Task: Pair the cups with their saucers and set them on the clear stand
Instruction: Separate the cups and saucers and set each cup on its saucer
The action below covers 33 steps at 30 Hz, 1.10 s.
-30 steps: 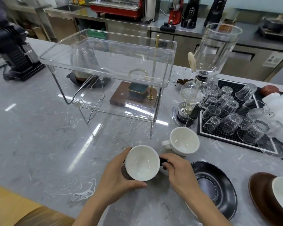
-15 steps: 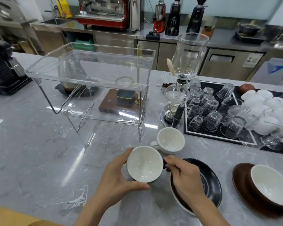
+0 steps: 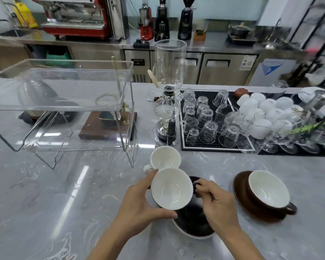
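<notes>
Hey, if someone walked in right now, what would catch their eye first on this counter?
Front and centre, the left hand and right hand hold a black cup with a white inside above a black saucer. To its right, a brown cup sits on a brown saucer. At back left stands the clear stand, holding no cups.

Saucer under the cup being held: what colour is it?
Black on top with a white underside, seen in the head view: saucer.
</notes>
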Each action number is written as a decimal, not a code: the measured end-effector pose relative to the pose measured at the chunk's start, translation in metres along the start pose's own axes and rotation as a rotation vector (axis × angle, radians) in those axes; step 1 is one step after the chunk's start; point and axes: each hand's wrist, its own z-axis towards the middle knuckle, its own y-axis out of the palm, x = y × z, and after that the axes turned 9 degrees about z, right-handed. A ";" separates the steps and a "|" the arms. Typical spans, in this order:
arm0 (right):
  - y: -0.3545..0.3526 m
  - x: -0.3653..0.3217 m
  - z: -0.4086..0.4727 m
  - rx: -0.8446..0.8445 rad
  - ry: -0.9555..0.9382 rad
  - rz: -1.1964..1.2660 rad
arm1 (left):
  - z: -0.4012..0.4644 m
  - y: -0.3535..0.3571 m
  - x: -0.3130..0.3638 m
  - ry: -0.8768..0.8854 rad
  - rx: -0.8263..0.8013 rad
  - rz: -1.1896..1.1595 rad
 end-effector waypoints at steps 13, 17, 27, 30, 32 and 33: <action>-0.041 0.032 -0.015 0.088 0.136 -0.033 | 0.021 0.032 0.032 0.149 -0.155 0.034; -0.044 0.039 -0.021 0.095 0.161 -0.029 | 0.024 0.040 0.028 0.177 -0.174 0.047; -0.045 0.040 -0.029 0.110 0.173 -0.010 | 0.025 0.043 0.027 0.222 -0.200 0.087; -0.047 0.039 -0.032 0.125 0.176 -0.028 | 0.023 0.045 0.026 0.233 -0.207 0.111; -0.048 0.038 -0.035 0.134 0.175 -0.044 | 0.022 0.047 0.026 0.244 -0.213 0.126; -0.048 0.039 -0.037 0.139 0.175 -0.048 | 0.022 0.047 0.027 0.251 -0.217 0.129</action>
